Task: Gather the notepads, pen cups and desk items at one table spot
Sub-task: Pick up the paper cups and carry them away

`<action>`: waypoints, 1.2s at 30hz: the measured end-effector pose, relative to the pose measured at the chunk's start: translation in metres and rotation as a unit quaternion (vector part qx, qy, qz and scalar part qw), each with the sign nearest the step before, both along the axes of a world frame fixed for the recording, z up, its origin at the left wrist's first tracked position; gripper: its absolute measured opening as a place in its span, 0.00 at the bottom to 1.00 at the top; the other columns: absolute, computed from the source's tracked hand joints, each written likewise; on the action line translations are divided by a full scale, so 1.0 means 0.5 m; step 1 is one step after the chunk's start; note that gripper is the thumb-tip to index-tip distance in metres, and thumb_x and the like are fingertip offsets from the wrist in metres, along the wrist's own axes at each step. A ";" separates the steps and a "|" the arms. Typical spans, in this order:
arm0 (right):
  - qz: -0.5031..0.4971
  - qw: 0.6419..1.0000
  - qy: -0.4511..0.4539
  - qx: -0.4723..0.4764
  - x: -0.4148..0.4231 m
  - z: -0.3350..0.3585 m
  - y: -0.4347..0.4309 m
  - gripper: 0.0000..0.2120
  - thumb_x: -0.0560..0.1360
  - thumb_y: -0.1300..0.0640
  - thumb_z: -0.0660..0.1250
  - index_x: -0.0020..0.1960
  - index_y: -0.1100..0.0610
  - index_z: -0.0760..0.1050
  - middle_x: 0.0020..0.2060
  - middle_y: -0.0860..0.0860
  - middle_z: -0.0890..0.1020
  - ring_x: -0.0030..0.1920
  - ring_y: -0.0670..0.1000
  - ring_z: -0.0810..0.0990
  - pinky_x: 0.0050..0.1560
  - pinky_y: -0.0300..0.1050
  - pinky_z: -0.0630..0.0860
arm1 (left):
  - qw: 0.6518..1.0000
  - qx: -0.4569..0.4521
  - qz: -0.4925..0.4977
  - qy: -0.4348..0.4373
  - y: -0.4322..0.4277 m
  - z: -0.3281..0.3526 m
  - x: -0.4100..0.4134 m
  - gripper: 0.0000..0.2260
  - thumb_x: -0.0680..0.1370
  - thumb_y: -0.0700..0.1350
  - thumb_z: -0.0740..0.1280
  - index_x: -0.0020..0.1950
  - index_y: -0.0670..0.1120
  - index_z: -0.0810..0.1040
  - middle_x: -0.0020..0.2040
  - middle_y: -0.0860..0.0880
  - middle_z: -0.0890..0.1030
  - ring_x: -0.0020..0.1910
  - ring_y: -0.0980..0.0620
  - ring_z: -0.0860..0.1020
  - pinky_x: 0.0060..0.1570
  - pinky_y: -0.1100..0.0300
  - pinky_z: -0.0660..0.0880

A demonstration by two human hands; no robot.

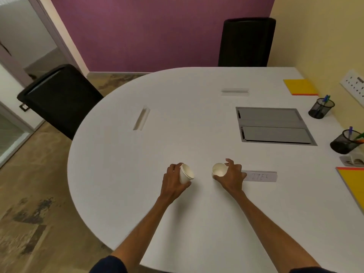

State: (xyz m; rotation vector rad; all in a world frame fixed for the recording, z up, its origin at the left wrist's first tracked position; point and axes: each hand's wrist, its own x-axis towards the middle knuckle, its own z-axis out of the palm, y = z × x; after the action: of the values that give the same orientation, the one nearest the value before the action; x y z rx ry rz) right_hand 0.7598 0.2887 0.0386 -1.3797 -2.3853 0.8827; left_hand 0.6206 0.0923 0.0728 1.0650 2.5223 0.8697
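So a big white table [197, 115] with a rounded end is seen in a small room, backed by a purple wall [157, 32] and flanked on the right by a yellow wall [315, 36]. A far chair [246, 42] and a left chair [59, 101], both black, are pushed up to it, and a grey cable hatch [273, 125] is sunk into the top. Along the right edge a far notepad [300, 86] and a near notepad [352, 182], both yellow, are laid flat, with a far pen cup [321, 109] and a near pen cup [344, 142] of black mesh stood upright between them, pens poking out. Around mid-table, the left paper cup [186, 174] is gripped in the curled fingers of the left hand [173, 184], and the right paper cup [219, 170] likewise in the right hand [232, 178]. Both are plain white and tipped sideways, long axes roughly level, mouths turned inward toward each other. Whether they're touching the table can't be told.
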 end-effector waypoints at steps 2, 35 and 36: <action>0.006 1.000 -0.019 0.003 -0.009 -0.018 0.008 0.44 0.60 0.47 0.80 0.70 0.53 0.63 0.58 0.47 0.77 0.63 0.53 0.67 0.55 0.53 0.61 | 1.000 -0.008 -0.020 -0.007 0.015 -0.012 -0.010 0.34 0.67 0.54 0.75 0.70 0.50 0.67 0.61 0.49 0.70 0.58 0.48 0.72 0.57 0.51 0.72; 0.172 0.923 0.186 -0.289 -0.195 0.109 -0.063 0.22 0.71 0.36 0.68 0.59 0.48 0.76 0.56 0.45 0.80 0.57 0.47 0.78 0.48 0.37 0.72 | 0.995 -0.053 -0.057 0.066 0.046 0.072 -0.120 0.35 0.68 0.65 0.70 0.70 0.53 0.66 0.65 0.54 0.76 0.60 0.50 0.76 0.59 0.55 0.67; 0.181 0.919 0.184 -0.297 -0.205 0.115 -0.071 0.27 0.68 0.34 0.68 0.60 0.47 0.75 0.57 0.45 0.79 0.57 0.46 0.78 0.47 0.38 0.72 | 0.995 -0.049 -0.054 0.073 0.035 0.080 -0.127 0.33 0.69 0.65 0.70 0.70 0.53 0.66 0.65 0.55 0.76 0.61 0.51 0.75 0.59 0.56 0.67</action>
State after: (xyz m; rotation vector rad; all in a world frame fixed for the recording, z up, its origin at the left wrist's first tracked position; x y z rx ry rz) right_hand 0.6574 0.2532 0.0959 -0.8070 -2.1839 1.8985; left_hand 0.5571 0.1098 0.1126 1.2620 2.5653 0.6527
